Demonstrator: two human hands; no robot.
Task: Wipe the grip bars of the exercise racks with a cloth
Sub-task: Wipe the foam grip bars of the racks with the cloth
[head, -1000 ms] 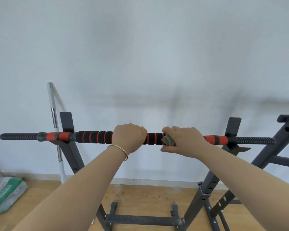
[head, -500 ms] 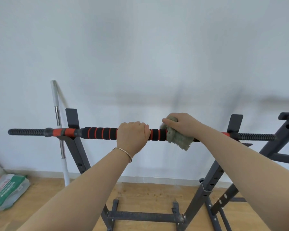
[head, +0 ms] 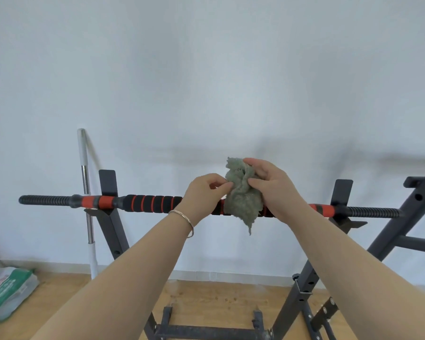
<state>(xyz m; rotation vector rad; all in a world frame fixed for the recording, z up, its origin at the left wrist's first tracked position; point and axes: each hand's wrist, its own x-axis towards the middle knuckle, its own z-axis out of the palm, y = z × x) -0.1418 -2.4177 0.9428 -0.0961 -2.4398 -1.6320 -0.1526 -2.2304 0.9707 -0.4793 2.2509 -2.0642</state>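
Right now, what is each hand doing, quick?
Left hand: closed, fingertips pinching the edge of the crumpled grey-green cloth.
Right hand: closed on the same cloth, holding it up in front of the black-and-red foam bar.

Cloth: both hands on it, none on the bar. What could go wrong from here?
1. The cloth is bunched, pinched by left hand and right hand fingertips; a tail hangs loose, so it might slip.
2. The grip bar rests unheld on the rack hooks; hard wiping could roll it.
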